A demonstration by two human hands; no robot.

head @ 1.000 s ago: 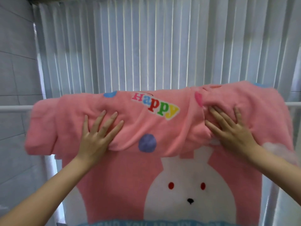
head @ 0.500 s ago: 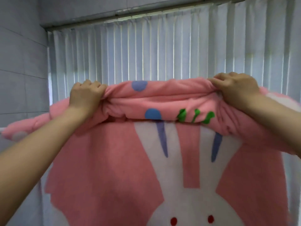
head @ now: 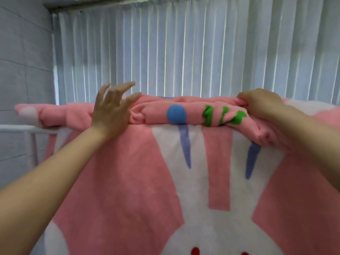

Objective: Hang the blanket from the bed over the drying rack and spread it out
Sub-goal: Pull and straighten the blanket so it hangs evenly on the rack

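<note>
spreading the soft pink blanket (head: 128,181) on the drying rack (head: 27,128)
left hand (head: 112,109) spread wide above the bunched top; right hand (head: 259,105) pinches the roll. it looks floppy and light, so grab the thick fold.

There is a single view, from a camera worn on the person's head, facing forward and roughly level at the top bar of the drying rack (head: 17,128). It sits close: the blanket (head: 128,181) fills the lower half and both forearms enter from the bottom corners. Behind, vertical blinds (head: 184,52) span the upper frame, a tiled wall (head: 22,70) at left.
</note>
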